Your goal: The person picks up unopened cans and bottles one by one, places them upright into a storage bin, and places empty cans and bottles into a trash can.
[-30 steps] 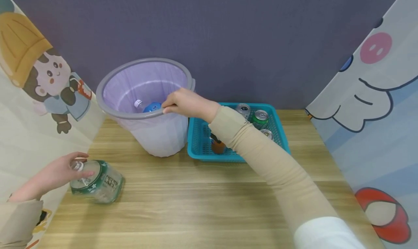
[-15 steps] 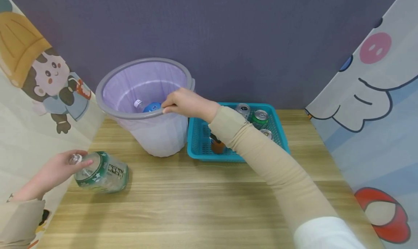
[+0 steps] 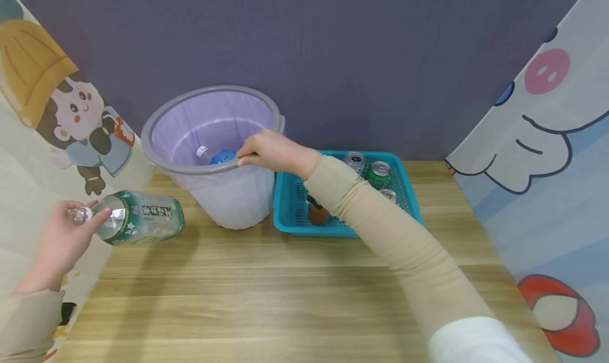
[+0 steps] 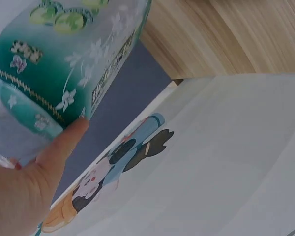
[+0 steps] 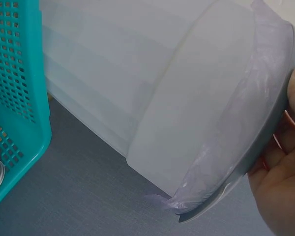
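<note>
My left hand [image 3: 64,233] grips a clear plastic bottle [image 3: 152,217] by its neck end. The bottle has a green label with white flowers and lies nearly level above the table at the left, its base toward the bin. In the left wrist view my thumb presses along the label [image 4: 44,73]. My right hand [image 3: 268,150] pinches the grey rim of a white trash bin [image 3: 233,202] lined with a thin purple bag [image 3: 214,106]. Inside the bin show a bottle with a white cap [image 3: 202,152] and something blue [image 3: 222,157]. The right wrist view shows fingers wrapped over the rim [image 5: 278,130].
Right of the bin stands a teal plastic basket [image 3: 285,215] holding several drink cans, one green [image 3: 379,174] and one orange-brown [image 3: 317,213]. My right forearm crosses over it. A dark wall [image 3: 361,67] closes off the back, and printed panels line both sides of the wooden table [image 3: 285,299].
The bottle has been lifted up from near the table and swung from tilted to nearly level by my left hand. My right hand stays at the bin's rim.
</note>
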### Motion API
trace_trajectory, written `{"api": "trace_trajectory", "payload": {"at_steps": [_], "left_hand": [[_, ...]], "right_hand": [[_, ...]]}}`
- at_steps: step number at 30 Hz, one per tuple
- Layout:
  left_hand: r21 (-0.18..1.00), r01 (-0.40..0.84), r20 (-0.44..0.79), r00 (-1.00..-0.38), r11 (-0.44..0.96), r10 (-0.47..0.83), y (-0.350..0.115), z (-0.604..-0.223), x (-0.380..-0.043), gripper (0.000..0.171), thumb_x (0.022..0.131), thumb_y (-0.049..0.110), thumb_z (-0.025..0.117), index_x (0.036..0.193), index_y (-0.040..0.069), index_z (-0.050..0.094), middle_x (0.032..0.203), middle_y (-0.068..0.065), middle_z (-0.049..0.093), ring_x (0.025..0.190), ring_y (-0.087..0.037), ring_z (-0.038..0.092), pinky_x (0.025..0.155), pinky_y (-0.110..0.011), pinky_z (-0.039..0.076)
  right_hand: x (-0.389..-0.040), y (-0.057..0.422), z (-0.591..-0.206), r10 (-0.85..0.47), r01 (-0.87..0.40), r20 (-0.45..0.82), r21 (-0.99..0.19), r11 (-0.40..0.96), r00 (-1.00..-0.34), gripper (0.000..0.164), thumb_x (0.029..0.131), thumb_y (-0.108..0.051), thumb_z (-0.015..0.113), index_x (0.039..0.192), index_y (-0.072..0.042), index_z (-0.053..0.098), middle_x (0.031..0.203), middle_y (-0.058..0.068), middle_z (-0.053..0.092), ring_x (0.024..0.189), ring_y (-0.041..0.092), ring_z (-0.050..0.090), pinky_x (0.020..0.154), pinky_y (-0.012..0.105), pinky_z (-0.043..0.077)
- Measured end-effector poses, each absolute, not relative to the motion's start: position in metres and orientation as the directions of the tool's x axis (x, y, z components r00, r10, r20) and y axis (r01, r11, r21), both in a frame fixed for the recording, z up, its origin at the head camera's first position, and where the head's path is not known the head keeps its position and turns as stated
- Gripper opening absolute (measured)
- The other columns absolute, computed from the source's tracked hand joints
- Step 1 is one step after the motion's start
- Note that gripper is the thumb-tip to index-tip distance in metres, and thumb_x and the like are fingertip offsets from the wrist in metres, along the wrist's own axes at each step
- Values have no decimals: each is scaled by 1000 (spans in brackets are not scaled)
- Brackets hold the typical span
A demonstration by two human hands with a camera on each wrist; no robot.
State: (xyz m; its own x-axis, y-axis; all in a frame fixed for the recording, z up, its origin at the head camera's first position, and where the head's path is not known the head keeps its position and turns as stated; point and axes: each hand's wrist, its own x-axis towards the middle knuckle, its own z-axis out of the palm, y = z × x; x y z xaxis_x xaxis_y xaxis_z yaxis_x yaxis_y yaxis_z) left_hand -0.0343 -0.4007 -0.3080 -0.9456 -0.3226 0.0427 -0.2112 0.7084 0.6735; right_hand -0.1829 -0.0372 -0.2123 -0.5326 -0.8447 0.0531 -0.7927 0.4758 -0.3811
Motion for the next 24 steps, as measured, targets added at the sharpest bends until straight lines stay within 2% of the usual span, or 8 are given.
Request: {"api": "trace_trajectory", "payload": {"at_steps": [2,3,5,8,11,14,18,24], "left_hand": [[703,-249,54,-915,666,-399,-399,-306,-34,33,95,33,54,97,3,39,141,-35,34,127,-46,40,59,-14,36],[724,-254,66,-900,641,-431,-398,-305,-34,26,94,32,55,95,11,40,144,-30,34,132,-39,38,65,-12,39],[760,-269,92,-857,592,-507,-394,-302,-33,20,93,29,56,92,25,37,149,-17,35,136,-25,36,85,-10,42],[818,-244,140,-794,520,-592,-387,-296,-33,29,93,24,57,93,37,31,151,-2,34,139,-12,29,110,-20,29],[849,-157,239,-737,504,-632,-380,-290,-33,30,92,17,59,97,34,34,149,1,38,136,-7,32,114,-24,25],[867,-37,339,-687,496,-643,-376,-286,-33,29,89,10,61,101,26,40,144,0,43,133,-7,37,111,-20,28],[866,71,417,-647,495,-638,-372,-281,-34,31,88,3,60,110,14,42,143,5,40,134,-8,34,110,-19,30],[830,204,528,-591,520,-610,-364,-271,-32,26,88,-2,58,105,10,43,141,7,38,136,-11,31,110,-17,28]], "right_hand": [[-183,-37,-213,-846,-794,56,-381,473,-531,29,94,-20,57,118,-7,67,117,7,67,109,16,62,93,23,48],[-183,-37,-213,-846,-795,57,-380,473,-530,29,94,-20,57,118,-7,67,117,7,67,110,16,62,93,23,48],[-183,-37,-213,-846,-794,56,-381,473,-531,29,94,-20,57,118,-7,67,118,7,67,110,16,62,93,23,48],[-182,-36,-212,-845,-793,53,-381,475,-532,29,94,-21,57,119,-7,67,118,6,67,110,16,62,94,23,48],[-182,-36,-212,-845,-794,54,-379,475,-531,29,94,-21,57,118,-8,67,118,7,67,110,16,62,94,23,48],[-183,-35,-213,-845,-795,57,-377,475,-532,29,94,-21,57,119,-8,67,118,6,67,109,16,62,93,23,48],[-183,-35,-213,-844,-794,56,-376,478,-534,30,95,-22,57,119,-8,67,118,6,67,109,15,62,93,23,48],[-184,-34,-214,-844,-795,58,-375,476,-533,29,95,-22,56,119,-9,67,118,6,67,109,15,62,93,23,48]]}}
